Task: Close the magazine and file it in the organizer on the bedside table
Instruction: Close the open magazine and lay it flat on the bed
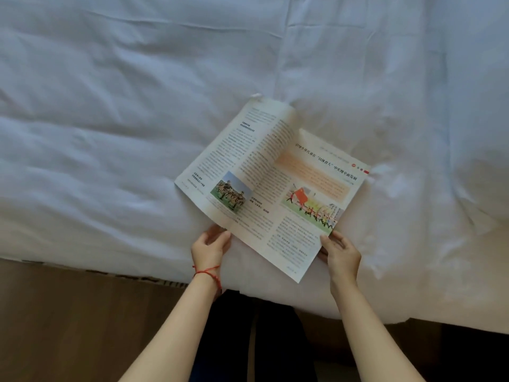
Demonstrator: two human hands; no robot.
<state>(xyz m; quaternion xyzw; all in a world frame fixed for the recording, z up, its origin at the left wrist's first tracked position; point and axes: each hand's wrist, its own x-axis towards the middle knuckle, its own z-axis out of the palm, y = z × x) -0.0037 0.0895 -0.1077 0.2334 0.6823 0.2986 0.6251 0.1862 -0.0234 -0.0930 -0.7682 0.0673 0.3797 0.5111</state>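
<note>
An open magazine [271, 186] lies on the white bed, turned at an angle, showing text columns and two colour photos. My left hand [210, 245], with a red string bracelet at the wrist, grips the near edge of the left-hand page, fingers tucked under it. My right hand [340, 250] grips the near corner of the right-hand page, thumb on top. The organizer and the bedside table are out of view.
The white duvet [124, 119] fills most of the view, wrinkled, with its edge running along the bottom. Wooden floor [68, 326] shows below the bed at left. My dark trouser legs [248, 340] stand against the bed edge.
</note>
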